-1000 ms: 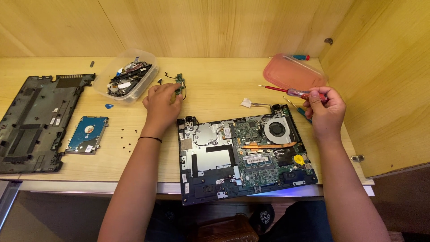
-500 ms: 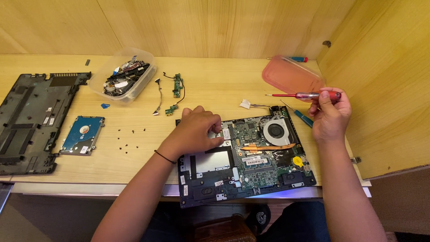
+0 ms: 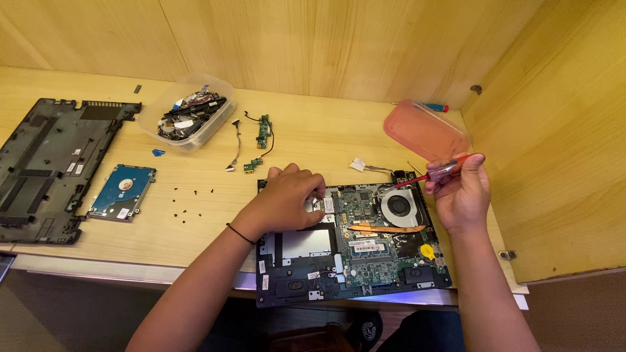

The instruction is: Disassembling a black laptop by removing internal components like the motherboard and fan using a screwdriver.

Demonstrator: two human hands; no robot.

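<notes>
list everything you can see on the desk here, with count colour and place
opened laptop base: 1, dark with green board, front centre of desk
cooling fan: 1, grey, right rear of the base
bottom cover: 1, black, far left
hard drive: 1, blue and silver, right of the cover
loose screws: several, black, between drive and base
plastic tub: 1, clear, holding parts, rear left
small boards with cables: a few, green, right of the tub
lid: 1, translucent red, rear right
desk: 1, light wood
left hand: 1, resting on the base's upper left
right hand: 1, holding a red-handled screwdriver above the base
</notes>
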